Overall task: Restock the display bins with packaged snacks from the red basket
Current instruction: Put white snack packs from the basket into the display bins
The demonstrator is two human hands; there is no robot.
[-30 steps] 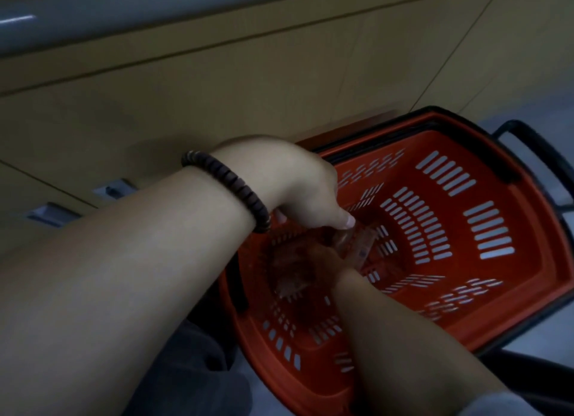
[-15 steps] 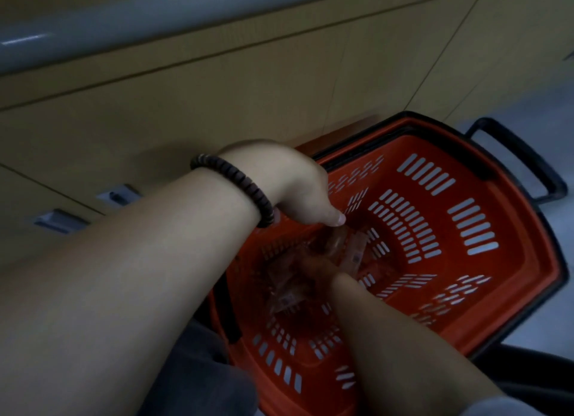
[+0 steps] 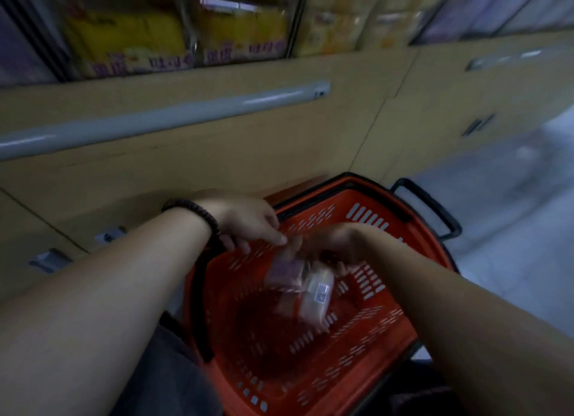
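A small bunch of clear-wrapped snack packets [image 3: 299, 280] is hanging in the air over the open top of the red basket [image 3: 400, 338], above its far half; the wrappers are showing brownish contents and one white label, though motion blur is hiding any finer detail. The right hand [image 3: 332, 243] is gripping the bunch from above, its fingers curled down round the tops of the packets; exactly how many packets it is holding cannot be told. The left hand [image 3: 248, 226] is reaching in from the left with its fingers stretched out and holding nothing; its fingertips [image 3: 281, 240] are lying just beside the top of the bunch and the right hand, and whether they are touching the wrappers cannot be told. A dark beaded bracelet [image 3: 202, 220] is sitting round the left wrist.

The basket is standing low, between the two forearms, with its slotted walls and floor showing; no other packets are showing clearly on its floor; a black handle [image 3: 430, 209] is sticking out at its far right corner. Dark trousers [image 3: 167, 372] are showing at the near left of the basket.

Beyond the basket a beige cabinet front [image 3: 248, 154] is running across the scene, with a grey rail [image 3: 161, 119] along it. Above that, at the far edge, the display bins [image 3: 295, 21] are holding yellow packages [image 3: 139, 36] behind clear fronts. A pale grey floor [image 3: 512, 229] is stretching away on the right.
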